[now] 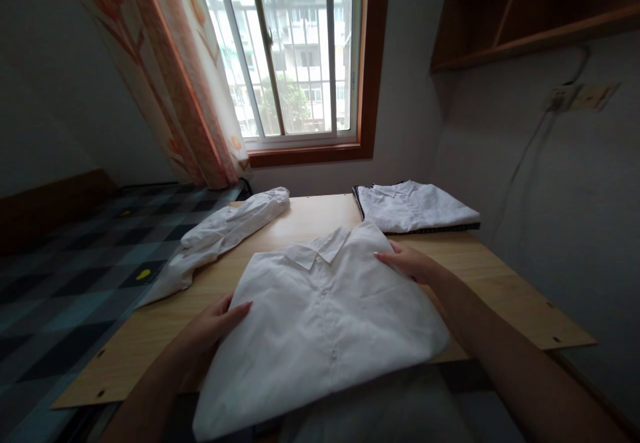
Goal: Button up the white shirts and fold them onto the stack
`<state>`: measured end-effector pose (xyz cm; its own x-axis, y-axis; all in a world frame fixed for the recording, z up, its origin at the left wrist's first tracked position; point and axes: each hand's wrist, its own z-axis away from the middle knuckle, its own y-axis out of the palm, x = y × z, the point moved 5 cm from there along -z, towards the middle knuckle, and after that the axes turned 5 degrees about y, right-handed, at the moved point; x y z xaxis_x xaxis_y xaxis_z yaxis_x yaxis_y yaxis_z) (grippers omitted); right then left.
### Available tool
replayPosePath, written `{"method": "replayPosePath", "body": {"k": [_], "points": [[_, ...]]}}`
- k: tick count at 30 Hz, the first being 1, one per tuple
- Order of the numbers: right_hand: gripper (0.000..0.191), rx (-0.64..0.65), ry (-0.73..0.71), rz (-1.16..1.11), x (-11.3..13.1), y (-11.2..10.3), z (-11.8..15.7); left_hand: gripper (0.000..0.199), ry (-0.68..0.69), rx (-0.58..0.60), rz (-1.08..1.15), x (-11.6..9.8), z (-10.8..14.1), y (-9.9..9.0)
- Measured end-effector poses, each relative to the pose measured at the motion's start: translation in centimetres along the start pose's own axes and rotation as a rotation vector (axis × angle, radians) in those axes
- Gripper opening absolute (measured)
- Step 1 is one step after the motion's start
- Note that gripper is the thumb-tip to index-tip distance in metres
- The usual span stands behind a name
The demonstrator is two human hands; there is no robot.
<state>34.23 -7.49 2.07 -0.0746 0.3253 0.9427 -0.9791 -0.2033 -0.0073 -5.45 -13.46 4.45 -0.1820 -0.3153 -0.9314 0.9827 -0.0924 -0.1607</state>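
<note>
A folded white button-up shirt [320, 323] with its collar pointing away from me is held up in front of me, its lower part past the front edge of the wooden board. My left hand [225, 316] grips its left side, thumb on top and the other fingers hidden beneath. On the right side, near the shoulder, my right hand [407, 263] pinches the cloth in the same way. Farther back lies a stack of folded clothes [417, 206], a white collared shirt on top of dark fabric. Another white garment [225, 230] lies loosely bunched at the board's left edge.
The light wooden board [320, 213] serves as the tabletop. A bed with a dark checked cover [90, 250] adjoins it on the left. Behind are a floral curtain [175, 83] and a window [295, 63]. A wooden shelf [540, 16] and a socket with a cord [565, 96] are on the right wall.
</note>
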Motion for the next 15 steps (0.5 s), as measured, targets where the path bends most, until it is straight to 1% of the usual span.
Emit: {"method": "replayPosePath", "body": {"k": [2,5,6,8,10,12,13,15], "points": [[0.062,0.015,-0.015,0.011,0.0,-0.3,0.9,0.082,0.011,0.051,0.004,-0.1,0.7,0.5],[0.083,0.094,-0.076,0.051,-0.9,-0.6,2.1,0.08,0.015,0.033,-0.006,0.0,1.4,0.5],[0.092,0.096,-0.097,0.063,-1.5,-0.9,2.4,0.079,0.007,0.031,-0.003,0.1,1.5,0.6],[0.11,0.02,-0.144,0.088,-2.8,-1.9,2.8,0.081,-0.026,0.05,0.029,0.6,1.7,0.7],[0.119,-0.069,-0.201,0.103,-3.9,-2.8,3.2,0.087,-0.079,0.11,0.094,1.4,1.8,1.0],[0.113,-0.095,-0.25,0.108,-4.7,-3.4,3.9,0.092,-0.124,0.167,0.138,2.2,1.8,1.2],[0.105,-0.096,-0.265,0.122,-5.0,-3.7,4.5,0.091,-0.129,0.181,0.129,2.5,1.9,1.2],[0.085,-0.116,-0.273,0.189,-5.3,-4.1,6.0,0.086,-0.096,0.172,0.044,3.0,2.0,0.8]]}}
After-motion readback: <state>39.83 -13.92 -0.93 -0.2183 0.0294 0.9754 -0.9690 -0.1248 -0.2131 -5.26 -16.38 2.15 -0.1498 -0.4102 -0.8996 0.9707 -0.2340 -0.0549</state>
